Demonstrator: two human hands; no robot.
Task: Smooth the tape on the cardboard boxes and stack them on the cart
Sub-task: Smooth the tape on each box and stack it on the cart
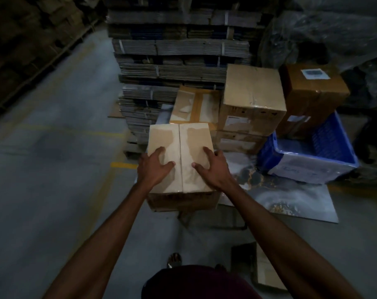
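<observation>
Overhead, from the head view, a dim warehouse aisle is shown: a grey concrete floor (54, 169) marked with faded yellow lines, and a tall stack of flattened cardboard sheets (172, 61) bundled with pale straps. A marbled grey sheet (291, 197) is laid on the floor to the right, and on it a blue plastic crate (312, 152) is set. Behind the near box, a low box with wide tape strips (196, 104) is seen, with two pale boxes (252, 104) stacked just beside it and a darker brown box (312, 91) further right. A white printed label (315, 73) is fixed to the top of the brown box, and smaller labels are visible on the sides of the pale boxes; none of the writing can be read. The cardboard box (181, 156) being handled is placed in the centre, directly ahead of the person, its top flaps closed along a central seam covered by clear tape (180, 147). The left hand (154, 169) is laid flat on the left flap and the right hand (213, 167) on the right flap, fingers spread and straight, pressing on the top to either side of the seam, with nothing gripped. What supports the box underneath cannot be made out.
</observation>
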